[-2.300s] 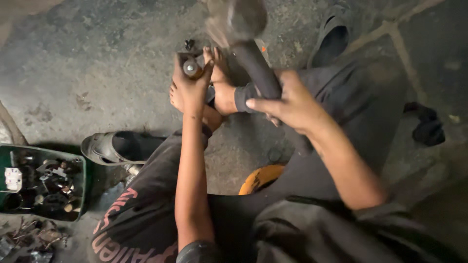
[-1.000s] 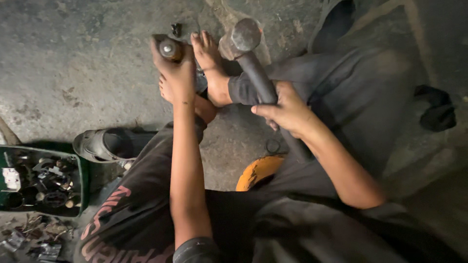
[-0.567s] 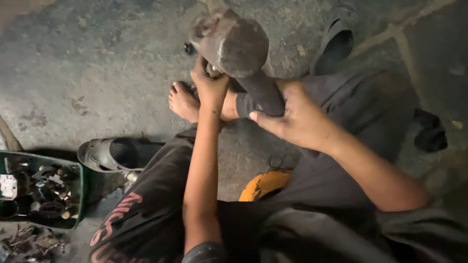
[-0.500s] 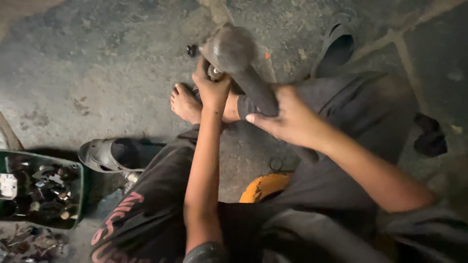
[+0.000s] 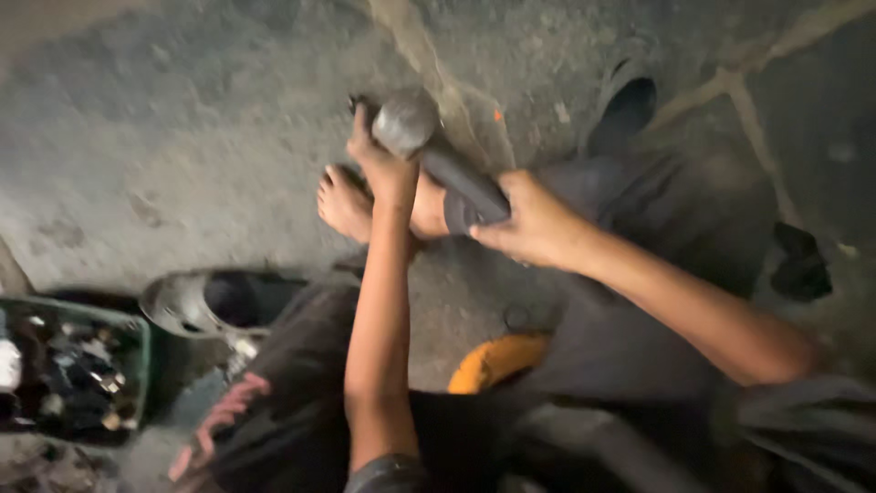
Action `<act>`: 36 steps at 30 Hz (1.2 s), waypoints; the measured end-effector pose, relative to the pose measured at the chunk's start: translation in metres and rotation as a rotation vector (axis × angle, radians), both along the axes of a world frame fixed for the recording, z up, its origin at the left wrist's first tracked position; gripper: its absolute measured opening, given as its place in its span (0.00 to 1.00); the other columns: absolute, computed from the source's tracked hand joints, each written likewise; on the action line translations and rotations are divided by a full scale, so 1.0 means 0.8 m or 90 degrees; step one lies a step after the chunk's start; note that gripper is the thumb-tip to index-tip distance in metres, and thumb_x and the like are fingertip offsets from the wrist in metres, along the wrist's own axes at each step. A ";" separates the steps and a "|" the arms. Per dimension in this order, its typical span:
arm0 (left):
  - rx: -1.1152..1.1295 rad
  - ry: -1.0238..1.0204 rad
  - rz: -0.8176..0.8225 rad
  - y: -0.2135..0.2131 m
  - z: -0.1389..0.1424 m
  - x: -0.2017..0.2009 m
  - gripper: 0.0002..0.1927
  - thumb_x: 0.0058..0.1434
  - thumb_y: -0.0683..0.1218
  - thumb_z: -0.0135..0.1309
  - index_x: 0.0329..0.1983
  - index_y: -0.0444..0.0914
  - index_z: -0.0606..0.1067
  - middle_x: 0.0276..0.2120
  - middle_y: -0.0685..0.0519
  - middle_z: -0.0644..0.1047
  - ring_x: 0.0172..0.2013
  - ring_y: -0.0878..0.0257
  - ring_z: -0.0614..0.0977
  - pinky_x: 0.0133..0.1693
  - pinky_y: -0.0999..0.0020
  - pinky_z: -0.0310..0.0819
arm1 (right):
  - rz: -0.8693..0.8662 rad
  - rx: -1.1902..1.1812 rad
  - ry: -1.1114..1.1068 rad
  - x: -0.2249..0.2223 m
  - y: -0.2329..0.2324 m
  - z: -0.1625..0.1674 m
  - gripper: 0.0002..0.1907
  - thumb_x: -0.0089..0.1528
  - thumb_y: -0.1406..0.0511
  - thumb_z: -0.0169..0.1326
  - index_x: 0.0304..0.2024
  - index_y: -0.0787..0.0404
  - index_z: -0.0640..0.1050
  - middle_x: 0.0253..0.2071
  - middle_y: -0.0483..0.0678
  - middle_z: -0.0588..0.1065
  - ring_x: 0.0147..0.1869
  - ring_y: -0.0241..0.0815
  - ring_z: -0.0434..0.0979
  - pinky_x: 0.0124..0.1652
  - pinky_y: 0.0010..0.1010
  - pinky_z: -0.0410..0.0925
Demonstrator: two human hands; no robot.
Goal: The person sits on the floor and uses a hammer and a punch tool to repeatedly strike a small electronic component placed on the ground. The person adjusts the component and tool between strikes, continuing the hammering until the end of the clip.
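The fingers of the left hand (image 5: 383, 169) are closed around a small dark metal part (image 5: 363, 108) held down on the concrete floor (image 5: 182, 137) at the upper middle of the frame, though blur hides exactly how the fingertips sit on it; the fingers of the right hand (image 5: 534, 224), just right of centre, are wrapped tight around the dark handle of a hammer (image 5: 429, 146), low on the shaft, with its rounded steel head lying up and left, right beside the left hand's knuckles. Going from the left edge: a green crate (image 5: 137, 365) of small metal pieces sits at lower left, a grey sandal (image 5: 182, 306) lies just right of it, a bare foot (image 5: 345, 203) rests beneath the left wrist, an orange object (image 5: 497, 358) shows at lower centre between the legs, and a dark sandal (image 5: 630, 105) lies at upper right. The hammer looks heavy at the head, stiff and unbreakable, best held far down the handle; the part seems hard, small and apt to slip or jump, so it wants pinching low and clear of the head.
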State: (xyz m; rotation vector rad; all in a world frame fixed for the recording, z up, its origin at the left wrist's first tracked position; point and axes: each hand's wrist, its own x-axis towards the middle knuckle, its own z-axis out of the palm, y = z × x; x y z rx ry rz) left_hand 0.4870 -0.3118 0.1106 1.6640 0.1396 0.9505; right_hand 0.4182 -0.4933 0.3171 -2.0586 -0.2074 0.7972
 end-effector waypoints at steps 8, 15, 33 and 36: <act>-0.101 0.140 -0.026 0.008 0.014 -0.006 0.20 0.59 0.42 0.67 0.50 0.29 0.74 0.32 0.45 0.80 0.35 0.61 0.77 0.42 0.64 0.79 | 0.075 0.045 -0.531 0.008 -0.005 -0.014 0.20 0.59 0.64 0.66 0.44 0.70 0.71 0.30 0.54 0.74 0.30 0.44 0.76 0.30 0.34 0.70; -0.096 0.225 0.029 0.026 0.014 -0.018 0.17 0.60 0.41 0.64 0.48 0.28 0.73 0.36 0.44 0.81 0.35 0.61 0.79 0.42 0.66 0.78 | -0.095 -0.050 -0.107 0.025 -0.007 0.015 0.30 0.54 0.61 0.69 0.50 0.65 0.66 0.28 0.43 0.74 0.22 0.33 0.77 0.20 0.26 0.70; -0.032 0.343 0.080 0.014 0.006 -0.041 0.33 0.56 0.55 0.67 0.60 0.34 0.72 0.48 0.41 0.82 0.51 0.46 0.83 0.55 0.58 0.76 | 0.225 0.067 -0.357 0.024 -0.002 0.051 0.15 0.60 0.65 0.67 0.34 0.66 0.73 0.23 0.46 0.69 0.25 0.35 0.71 0.26 0.26 0.65; 0.123 0.215 0.123 0.019 0.007 -0.035 0.34 0.54 0.48 0.66 0.63 0.34 0.70 0.52 0.41 0.81 0.53 0.46 0.83 0.56 0.56 0.75 | 0.115 0.009 0.111 0.033 -0.001 0.020 0.13 0.55 0.64 0.64 0.31 0.62 0.71 0.16 0.43 0.69 0.15 0.34 0.69 0.15 0.27 0.66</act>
